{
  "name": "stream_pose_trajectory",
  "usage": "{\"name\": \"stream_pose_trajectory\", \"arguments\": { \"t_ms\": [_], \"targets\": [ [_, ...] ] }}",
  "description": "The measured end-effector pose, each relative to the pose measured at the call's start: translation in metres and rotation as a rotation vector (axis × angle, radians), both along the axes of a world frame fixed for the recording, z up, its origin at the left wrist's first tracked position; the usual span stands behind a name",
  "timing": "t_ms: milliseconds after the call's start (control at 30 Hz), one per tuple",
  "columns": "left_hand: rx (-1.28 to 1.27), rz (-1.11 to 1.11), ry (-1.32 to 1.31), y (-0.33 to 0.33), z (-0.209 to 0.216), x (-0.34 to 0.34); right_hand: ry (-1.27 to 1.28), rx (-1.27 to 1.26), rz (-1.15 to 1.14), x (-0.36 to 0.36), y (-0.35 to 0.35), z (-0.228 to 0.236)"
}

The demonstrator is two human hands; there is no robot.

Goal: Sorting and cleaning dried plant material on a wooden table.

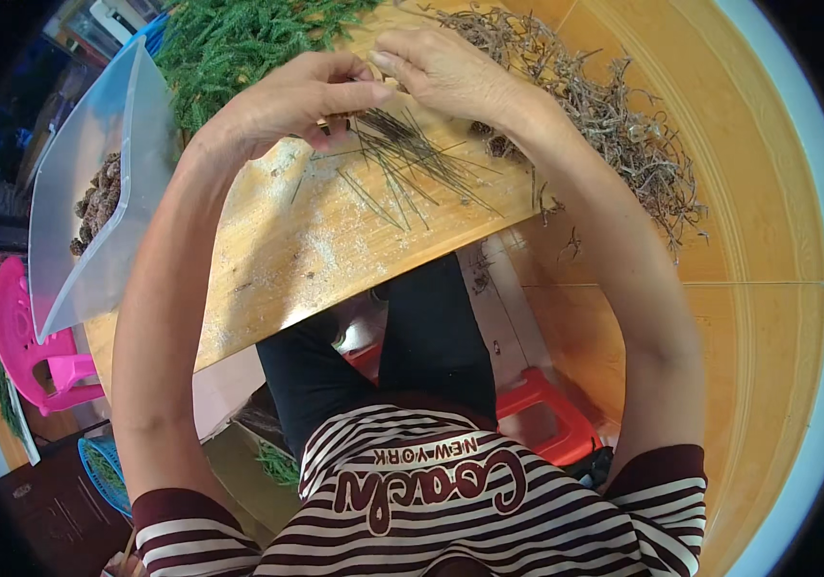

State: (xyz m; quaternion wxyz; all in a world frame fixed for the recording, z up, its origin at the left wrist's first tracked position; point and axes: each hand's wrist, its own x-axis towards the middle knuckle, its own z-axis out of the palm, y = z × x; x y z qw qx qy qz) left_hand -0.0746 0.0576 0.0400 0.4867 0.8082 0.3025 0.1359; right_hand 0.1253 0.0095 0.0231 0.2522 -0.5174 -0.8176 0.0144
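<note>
Close together over the far part of a wooden table (pixel 267 298), both my hands meet fingertip to fingertip. My left hand (pixel 301 101) wears a ring, and its thumb and index finger pinch something too small to make out. Facing it, my right hand (pixel 450 77) has its thumb and fingers pressed together, and whatever lies between them is hidden. Just below the hands, a loose bundle of thin dark green wire-like stems (pixel 402 159) fans out across the tabletop.
Green pine-like sprigs (pixel 229 58) are heaped at the far left, tangled brown dried twigs (pixel 614 120) at the right. A clear plastic bin (pixel 80 269) holds pine cones (pixel 99 202). Around the table stand a pink chair (pixel 12 337), a red stool (pixel 551 413) and a blue basket (pixel 104 471).
</note>
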Motion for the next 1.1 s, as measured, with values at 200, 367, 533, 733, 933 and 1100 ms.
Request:
{"name": "stream_pose_trajectory", "arguments": {
  "t_ms": [200, 367, 533, 733, 933, 1100],
  "targets": [
    [0.045, 0.036, 0.004, -0.001, -0.008, 0.008, -0.044, -0.455, -0.163, -0.016, -0.015, 0.047],
    [-0.103, 0.01, 0.035, -0.009, -0.006, 0.012, -0.054, -0.088, -0.061, -0.006, -0.005, 0.024],
    [-0.467, 0.104, -0.012, -0.033, -0.011, 0.024, -0.224, 0.043, -0.22, 0.0, 0.002, 0.002],
    [-0.853, 0.134, -0.166, -0.048, -0.009, 0.02, -0.214, 0.254, -0.116, 0.006, 0.019, -0.015],
    [-0.849, -0.051, -0.164, -0.095, -0.005, 0.015, -0.432, 0.463, -0.221, 0.04, 0.038, -0.034],
    [-0.507, 0.325, -0.202, -0.057, -0.03, -0.002, 0.316, 0.201, -0.267, -0.003, 0.024, 0.005]
  ]
}}
